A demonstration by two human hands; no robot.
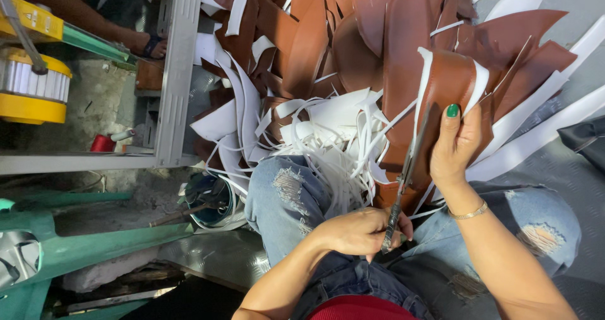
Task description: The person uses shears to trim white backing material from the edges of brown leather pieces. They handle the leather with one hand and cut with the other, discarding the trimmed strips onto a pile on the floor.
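Machinery with a yellow drum [28, 83] and a grey metal frame [176, 74] takes up the far left, with a red spool [101, 143] under the frame and another person's hand [142, 42] beyond it; green bars [94, 244] hem in the floor below. A small bucket [211, 206] of tools stands just beside the person's knee. White trimmings [315, 137] lie heaped over the lap and floor, which reads as a good deal of cutting already done, while the brown pile [353, 36] behind them looks large, some pieces showing white edges, so I judge much is left. The left hand [359, 232] is closed round the handles of scissors [406, 168], whose blades run up along the white edge of a brown piece [441, 87]. The right hand [457, 143] pinches that piece, fingers curled behind and thumb in front, holding it upright above the lap. To the right, long white strips [535, 118] fan over grey floor [567, 175], where most open room lies; a dark bag [586, 140] sits at the edge.
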